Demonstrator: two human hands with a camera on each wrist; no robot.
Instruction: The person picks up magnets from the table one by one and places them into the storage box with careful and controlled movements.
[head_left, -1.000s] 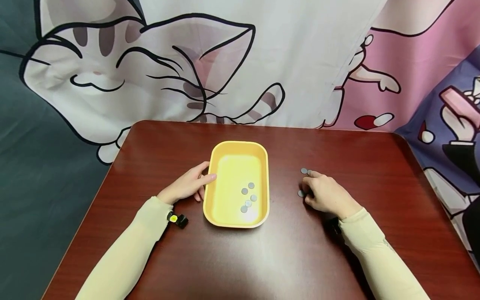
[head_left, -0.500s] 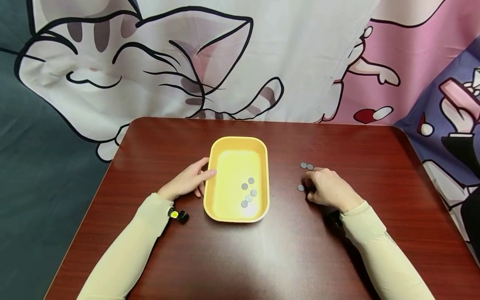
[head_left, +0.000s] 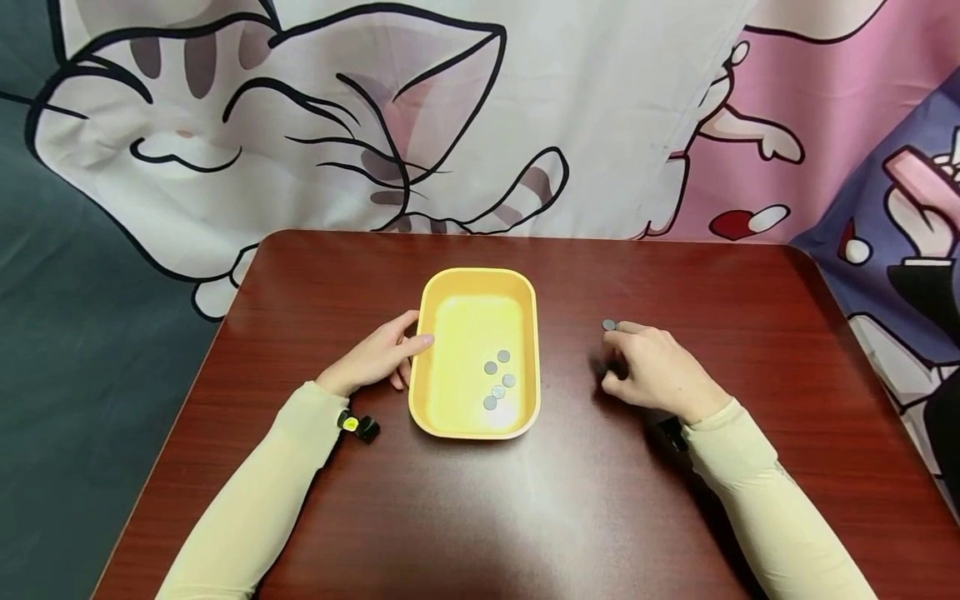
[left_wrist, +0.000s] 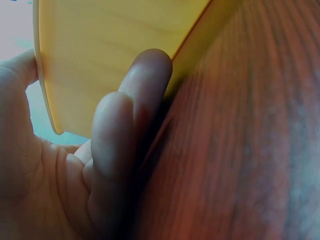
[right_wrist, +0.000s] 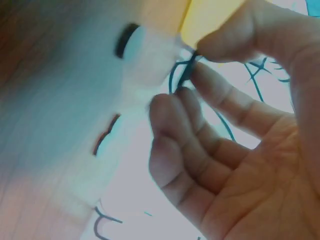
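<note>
In the head view my left hand [head_left: 377,354] holds the left side of a yellow tray [head_left: 475,279], its thumb over the rim. The left wrist view shows fingers [left_wrist: 112,130] against the tray's outer wall [left_wrist: 100,30]. Several small grey coins [head_left: 508,381] lie inside the tray. To its right, my right hand [head_left: 663,371] is low over the table, fingers bent. Seen from the right wrist, thumb and forefinger pinch a thin dark coin [right_wrist: 186,71] edge-on. Other coins [right_wrist: 131,42] lie on the table beyond; one coin [head_left: 608,325] shows by the fingertips.
Both arms rest over a dark red wooden table [head_left: 465,517]. Behind its far edge hangs a cartoon-printed curtain [head_left: 600,108]. A small black wrist camera [head_left: 366,429] sits at my left wrist.
My right fingers have shifted a little left and down over the coin nearest the thumb, now hidden in the head view. The left hand and tray keep their places; the head view has tilted slightly.
</note>
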